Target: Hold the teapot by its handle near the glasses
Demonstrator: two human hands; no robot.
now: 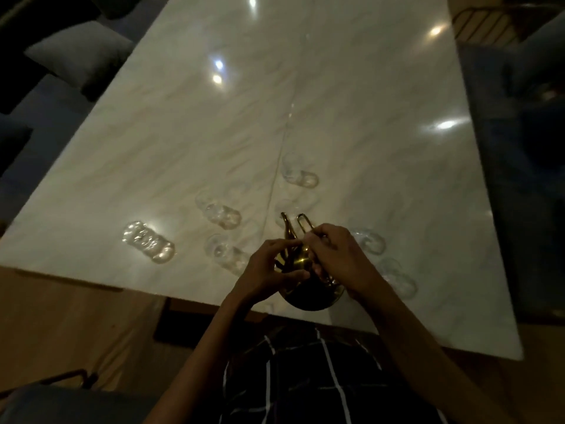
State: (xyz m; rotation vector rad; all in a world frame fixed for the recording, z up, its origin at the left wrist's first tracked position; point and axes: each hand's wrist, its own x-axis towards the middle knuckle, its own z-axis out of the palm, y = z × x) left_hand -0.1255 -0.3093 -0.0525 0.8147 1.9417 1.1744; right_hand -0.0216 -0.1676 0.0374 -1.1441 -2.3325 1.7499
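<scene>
Dim light falls on a pale marble table (305,87). Near its close edge, both hands grip a gold stand (298,261): the left hand (272,270) curls round its arms, the right hand (339,258) clasps its looped top. Clear glasses (148,241) lie around the hands.

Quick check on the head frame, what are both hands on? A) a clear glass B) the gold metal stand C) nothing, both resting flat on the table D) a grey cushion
B: the left hand and right hand both grip the gold metal stand at the near edge of the marble table; the clear glasses lie untouched around it.
</scene>
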